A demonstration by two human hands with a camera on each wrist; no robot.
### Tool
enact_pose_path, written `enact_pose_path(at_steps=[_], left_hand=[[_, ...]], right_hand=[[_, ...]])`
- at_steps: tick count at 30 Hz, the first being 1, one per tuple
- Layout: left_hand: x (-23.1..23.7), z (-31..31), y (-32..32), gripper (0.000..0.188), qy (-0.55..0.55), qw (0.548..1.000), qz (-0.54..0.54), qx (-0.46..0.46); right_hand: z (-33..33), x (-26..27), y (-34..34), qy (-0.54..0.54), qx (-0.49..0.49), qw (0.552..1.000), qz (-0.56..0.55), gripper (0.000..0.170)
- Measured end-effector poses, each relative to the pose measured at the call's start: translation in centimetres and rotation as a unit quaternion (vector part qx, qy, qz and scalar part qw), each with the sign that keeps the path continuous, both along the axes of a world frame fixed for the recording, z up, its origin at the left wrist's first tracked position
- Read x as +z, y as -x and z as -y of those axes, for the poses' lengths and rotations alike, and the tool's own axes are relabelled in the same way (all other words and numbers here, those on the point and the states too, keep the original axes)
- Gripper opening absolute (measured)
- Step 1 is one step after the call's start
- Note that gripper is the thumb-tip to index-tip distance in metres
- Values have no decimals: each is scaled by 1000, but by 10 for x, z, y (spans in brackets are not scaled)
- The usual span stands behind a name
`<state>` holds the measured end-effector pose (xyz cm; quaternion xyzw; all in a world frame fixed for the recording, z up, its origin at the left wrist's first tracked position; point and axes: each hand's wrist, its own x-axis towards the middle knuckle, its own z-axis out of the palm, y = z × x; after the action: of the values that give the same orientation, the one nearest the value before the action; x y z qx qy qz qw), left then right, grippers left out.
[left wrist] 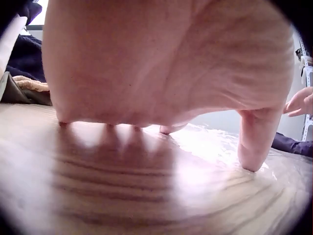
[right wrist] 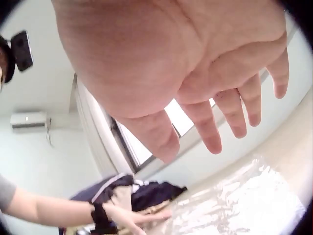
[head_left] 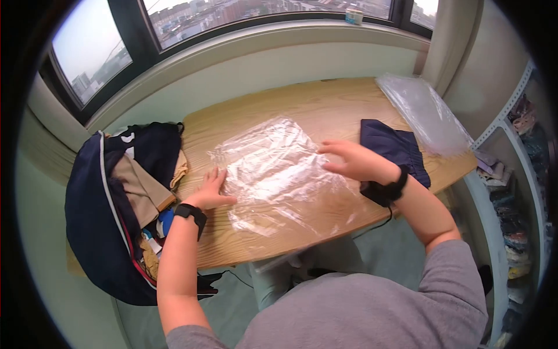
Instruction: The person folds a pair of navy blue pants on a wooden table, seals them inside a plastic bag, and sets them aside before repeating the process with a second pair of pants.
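A clear, crinkled plastic bag (head_left: 279, 157) lies flat across the middle of the wooden table, shiny with reflections. At its left edge, my left hand (head_left: 210, 191) rests with spread fingertips; in the left wrist view the thumb (left wrist: 254, 142) touches down on the plastic. My right hand (head_left: 354, 160) hovers over the right part of the bag, fingers extended and holding nothing. The right wrist view shows that palm (right wrist: 195, 63) above the plastic sheet (right wrist: 239, 200). Just beyond the right hand lies a folded navy garment (head_left: 392, 145) with a gathered edge.
A stack of clear plastic bags (head_left: 427, 113) lies at the table's back right corner. On the left, a large navy bag (head_left: 87, 215) stands open, filled with clothes. Shelves (head_left: 511, 174) with folded clothes stand at right. A small can (head_left: 353, 16) sits on the windowsill.
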<state>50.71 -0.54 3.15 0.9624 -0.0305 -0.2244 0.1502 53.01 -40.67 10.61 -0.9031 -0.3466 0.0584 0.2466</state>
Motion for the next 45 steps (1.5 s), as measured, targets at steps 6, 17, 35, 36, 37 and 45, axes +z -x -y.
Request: enact_pose_path(at_steps=[6, 17, 35, 36, 37, 45], left_hand=[[-15, -14, -14, 107, 66, 996, 64, 17], [42, 73, 74, 71, 71, 963, 226, -131], [-5, 137, 164, 58, -8, 963, 238, -130], [-8, 136, 162, 61, -2, 957, 261, -123], [-11, 134, 159, 63, 3, 952, 284, -115], [-13, 124, 129, 55, 95, 927, 352, -86]], right_hand=[[149, -20, 7, -270, -408, 871, -38, 52], [218, -57, 8, -397, -446, 704, -385, 47], [209, -73, 77, -666, -263, 591, -371, 44], [210, -69, 85, -687, -243, 585, -357, 45], [203, -56, 96, -700, -220, 568, -373, 42], [150, -54, 158, -701, -204, 541, -418, 46]])
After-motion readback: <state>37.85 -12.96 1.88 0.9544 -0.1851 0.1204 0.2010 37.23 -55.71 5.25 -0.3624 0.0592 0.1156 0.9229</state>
